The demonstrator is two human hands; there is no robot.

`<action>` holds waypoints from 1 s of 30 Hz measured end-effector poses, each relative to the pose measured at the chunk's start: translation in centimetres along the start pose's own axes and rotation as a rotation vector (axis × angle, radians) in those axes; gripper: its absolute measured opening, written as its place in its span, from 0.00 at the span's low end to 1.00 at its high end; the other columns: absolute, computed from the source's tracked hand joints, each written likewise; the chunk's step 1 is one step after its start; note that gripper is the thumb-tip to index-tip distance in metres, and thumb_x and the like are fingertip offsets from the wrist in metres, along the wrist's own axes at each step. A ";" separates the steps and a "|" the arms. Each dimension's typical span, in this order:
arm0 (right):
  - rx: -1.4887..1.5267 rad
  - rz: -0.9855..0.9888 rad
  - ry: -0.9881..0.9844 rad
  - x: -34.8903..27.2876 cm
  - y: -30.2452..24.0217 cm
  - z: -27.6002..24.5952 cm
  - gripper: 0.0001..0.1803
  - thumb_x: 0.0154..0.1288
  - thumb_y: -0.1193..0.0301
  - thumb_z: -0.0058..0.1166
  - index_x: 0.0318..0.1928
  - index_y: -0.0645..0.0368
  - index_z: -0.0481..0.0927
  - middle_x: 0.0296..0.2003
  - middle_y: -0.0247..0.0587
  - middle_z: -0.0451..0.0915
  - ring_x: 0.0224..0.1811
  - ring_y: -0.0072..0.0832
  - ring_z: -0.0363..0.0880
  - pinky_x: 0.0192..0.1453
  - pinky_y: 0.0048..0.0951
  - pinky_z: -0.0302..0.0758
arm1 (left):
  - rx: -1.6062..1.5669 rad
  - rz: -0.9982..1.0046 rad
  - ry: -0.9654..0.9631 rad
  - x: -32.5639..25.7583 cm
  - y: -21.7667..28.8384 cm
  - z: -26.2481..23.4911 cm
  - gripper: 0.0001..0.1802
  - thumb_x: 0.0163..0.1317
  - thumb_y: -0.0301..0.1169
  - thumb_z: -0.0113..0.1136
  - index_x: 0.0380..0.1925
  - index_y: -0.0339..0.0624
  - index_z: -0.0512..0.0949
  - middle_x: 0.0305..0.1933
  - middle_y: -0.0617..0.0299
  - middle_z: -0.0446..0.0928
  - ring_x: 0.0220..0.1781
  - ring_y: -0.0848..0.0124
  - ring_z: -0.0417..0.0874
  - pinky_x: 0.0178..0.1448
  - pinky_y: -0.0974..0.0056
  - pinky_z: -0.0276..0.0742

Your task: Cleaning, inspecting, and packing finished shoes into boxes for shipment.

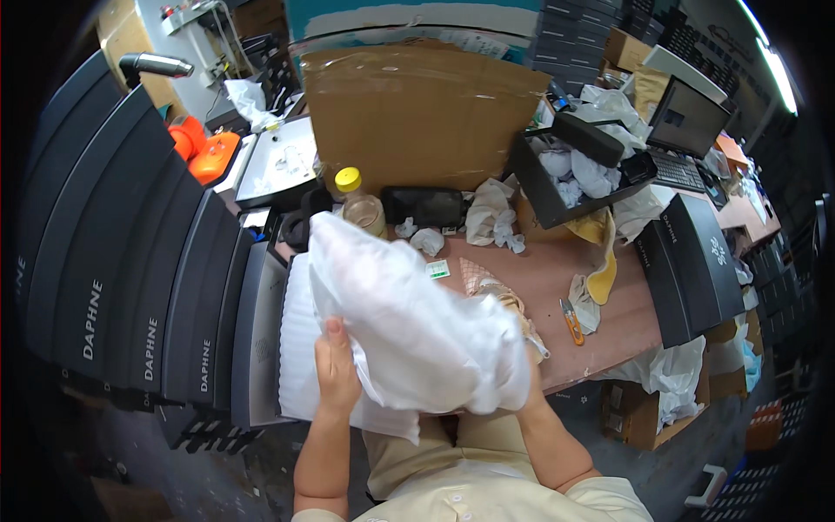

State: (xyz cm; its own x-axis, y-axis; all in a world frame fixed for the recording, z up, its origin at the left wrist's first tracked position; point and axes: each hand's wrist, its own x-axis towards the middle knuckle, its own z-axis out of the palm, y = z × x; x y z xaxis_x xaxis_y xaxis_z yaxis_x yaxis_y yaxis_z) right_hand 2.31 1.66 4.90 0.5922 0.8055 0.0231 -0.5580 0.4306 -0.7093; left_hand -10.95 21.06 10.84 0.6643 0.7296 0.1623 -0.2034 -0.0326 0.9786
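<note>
Handling a white wrapped bundle (426, 335) seems to be the step in hand, the person holding it slantwise above the near edge of the reddish-brown worktop (617, 344). The left hand (337, 374) is pinching the bundle's left side, thumb in front and the other fingers hidden behind; the right hand (531, 383) is meeting the opposite end, its fingers mostly covered, so how far they are spread cannot be told. The next move is probably calling for support at both ends, since the slack wrapping is creasing and sagging. A faint pinkish patch is showing through, without revealing what the wrapping is enclosing. Towards the worktop's far right corner, an open black box (544, 196) is holding crumpled white paper (596, 174). Near the far left corner, a clear jar (367, 211) is wearing a yellow lid (347, 180), its contents being unclear. At the right edge, black boxes (683, 287) are standing upright, their insides hidden; below that edge, a cardboard carton (639, 428) is holding white plastic (678, 383).
</note>
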 end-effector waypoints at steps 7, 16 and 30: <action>-0.173 -0.208 0.341 -0.8 -2.9 -1.1 0.16 0.63 0.74 0.51 0.51 0.65 0.76 0.44 0.38 0.79 0.43 0.23 0.77 0.48 0.25 0.75 | -0.122 -0.239 0.004 1.2 1.1 -3.8 0.22 0.69 0.42 0.50 0.25 0.34 0.76 0.21 0.67 0.75 0.20 0.82 0.72 0.23 0.74 0.67; -0.984 -0.370 0.191 -3.4 -9.6 -0.3 0.24 0.67 0.57 0.51 0.45 0.70 0.79 0.36 0.41 0.81 0.38 0.23 0.77 0.45 0.24 0.71 | -0.443 0.426 0.660 4.1 2.0 -11.1 0.20 0.64 0.39 0.55 0.48 0.34 0.72 0.48 0.52 0.76 0.44 0.63 0.79 0.47 0.58 0.77; -1.620 -0.289 0.309 -3.7 2.0 1.0 0.18 0.64 0.71 0.51 0.54 0.59 0.75 0.37 0.48 0.78 0.37 0.41 0.78 0.42 0.36 0.74 | 1.192 0.127 -0.154 -1.3 -5.9 -10.1 0.15 0.61 0.29 0.48 0.45 0.31 0.74 0.41 0.41 0.75 0.44 0.46 0.76 0.51 0.50 0.71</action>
State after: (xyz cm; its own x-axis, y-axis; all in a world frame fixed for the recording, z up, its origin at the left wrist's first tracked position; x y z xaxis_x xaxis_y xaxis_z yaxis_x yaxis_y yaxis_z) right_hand -1.55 -0.04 4.09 0.7558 0.5902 0.2837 0.6016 -0.4546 -0.6568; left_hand -17.90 27.17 3.54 0.7830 0.5890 0.2001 0.4634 -0.7669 0.4440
